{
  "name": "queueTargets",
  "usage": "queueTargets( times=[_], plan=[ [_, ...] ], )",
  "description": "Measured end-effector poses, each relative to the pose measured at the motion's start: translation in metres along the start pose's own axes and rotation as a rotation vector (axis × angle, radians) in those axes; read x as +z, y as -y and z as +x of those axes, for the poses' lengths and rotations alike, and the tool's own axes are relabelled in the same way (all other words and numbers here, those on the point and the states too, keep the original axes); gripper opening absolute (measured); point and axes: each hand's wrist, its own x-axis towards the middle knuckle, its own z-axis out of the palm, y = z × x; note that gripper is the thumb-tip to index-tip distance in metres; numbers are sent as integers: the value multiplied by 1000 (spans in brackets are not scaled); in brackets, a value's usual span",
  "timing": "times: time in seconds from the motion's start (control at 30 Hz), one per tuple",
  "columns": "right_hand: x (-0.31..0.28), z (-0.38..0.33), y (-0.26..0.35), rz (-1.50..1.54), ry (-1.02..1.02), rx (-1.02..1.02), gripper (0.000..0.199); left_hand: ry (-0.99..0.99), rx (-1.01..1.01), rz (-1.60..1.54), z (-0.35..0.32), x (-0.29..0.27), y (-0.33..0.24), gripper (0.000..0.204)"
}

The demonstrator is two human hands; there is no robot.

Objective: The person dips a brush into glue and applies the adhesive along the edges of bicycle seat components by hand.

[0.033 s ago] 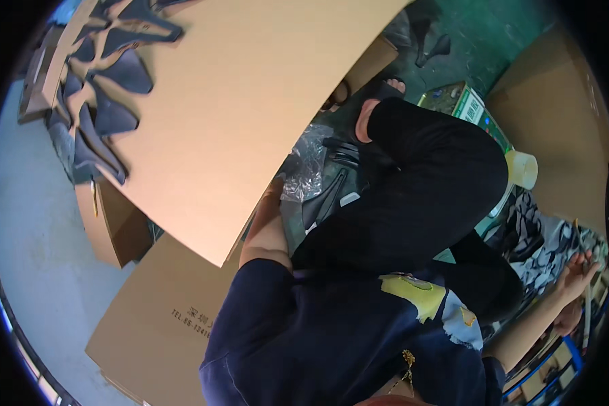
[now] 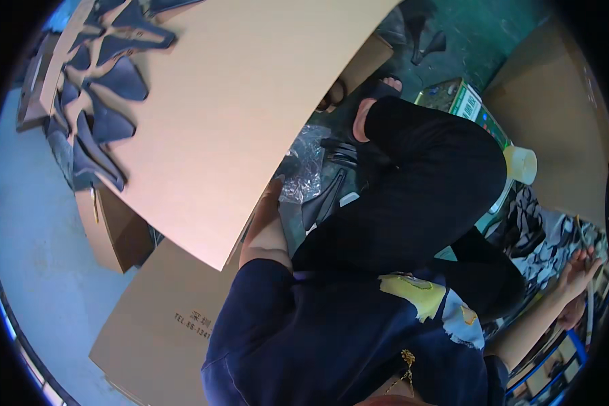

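My left hand [image 2: 275, 185] reaches down beside the edge of a large cardboard sheet [image 2: 210, 122], which covers most of its fingers; whether it holds anything is hidden. Close to it on the floor are crumpled clear plastic film [image 2: 304, 166] and dark shoe parts [image 2: 326, 197]. At the far right, my right hand [image 2: 576, 272] is raised with fingers curled around something near a thin pale stick [image 2: 582, 229]. Its fingertips are small and blurred at the rim. Several dark grey shoe parts [image 2: 118, 80] with pointed ends lie along the sheet's left side.
A pale yellow cup [image 2: 522, 165] stands by my knee, next to a green-edged box [image 2: 470, 105]. Patterned grey cloth [image 2: 534, 223] lies at right. Another hand [image 2: 571, 314] shows below my right forearm. Cardboard boxes stand at right [image 2: 555, 122] and lower left [image 2: 152, 325].
The cardboard sheet and the shoe parts on it appear slightly farther left in the view. Both my hands stay in nearly the same place.
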Motion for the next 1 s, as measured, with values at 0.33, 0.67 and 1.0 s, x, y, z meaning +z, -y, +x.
queueTargets(
  times=[0.33,0.67,1.0],
  plan=[
    [13,-21,-14,-13,-87,-73,36,-361,17,-233,35,5,60,40],
    [-10,-35,-39,97,38,-22,36,-259,328,-167,-58,-30,32,47],
    [-36,-38,-25,-23,-259,-27,34,525,548,364,-30,93,-3,67]
  ],
)
